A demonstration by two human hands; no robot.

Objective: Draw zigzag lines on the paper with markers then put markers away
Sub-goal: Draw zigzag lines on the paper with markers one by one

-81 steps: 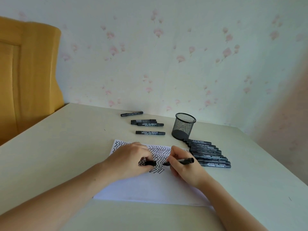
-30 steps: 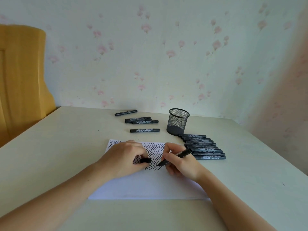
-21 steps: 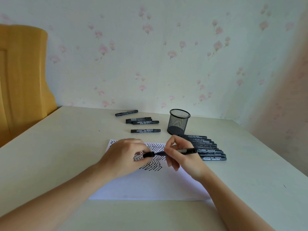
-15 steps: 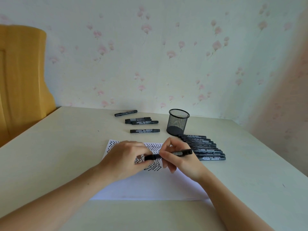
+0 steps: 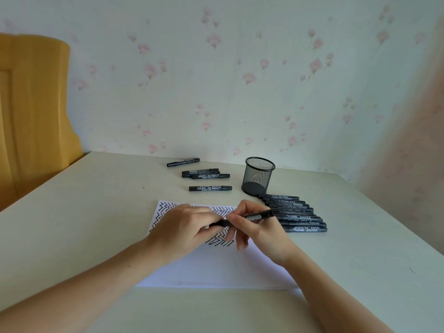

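Four loose markers (image 5: 210,188) lie left of the mesh cup (image 5: 258,175), beyond the paper's (image 5: 216,267) far edge. The left hand (image 5: 182,230) pinches the cap end and the right hand (image 5: 258,230) grips the barrel of one marker (image 5: 258,215) above the zigzags. A marker row (image 5: 296,216) sits just right of the cup, with open table (image 5: 72,212) at both sides.

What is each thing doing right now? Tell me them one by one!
Marker: held level above the paper by both hands.
Left hand: grips the marker's cap end.
Right hand: pinches the marker's barrel.
Paper: flat, zigzags on its far part.
Mesh cup: upright, no markers inside.
Row of markers: lying side by side.
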